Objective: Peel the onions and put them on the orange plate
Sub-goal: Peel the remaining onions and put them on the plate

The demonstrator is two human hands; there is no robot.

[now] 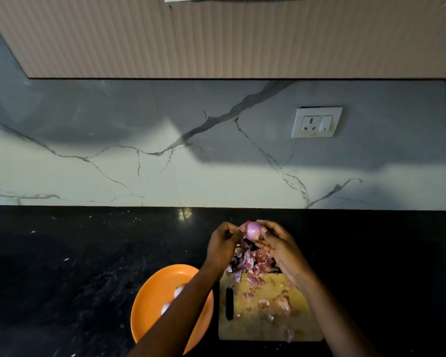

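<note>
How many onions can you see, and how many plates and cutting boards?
Onions: 4, one held between the left hand and right hand, two partly hidden on the plate, one unpeeled on the board
Orange plate: 1
Cutting board: 1
Total: 6

On the bench a plate lies left of a cutting board, just beside it. Two peeled onions lie in the plate, partly hidden by the left forearm crossing above it. A heap of peels lies at the board's far end, an unpeeled onion nearer. Both hands hold an onion above the heap: left hand left, right hand right. A wall socket sits behind, to the right.
</note>
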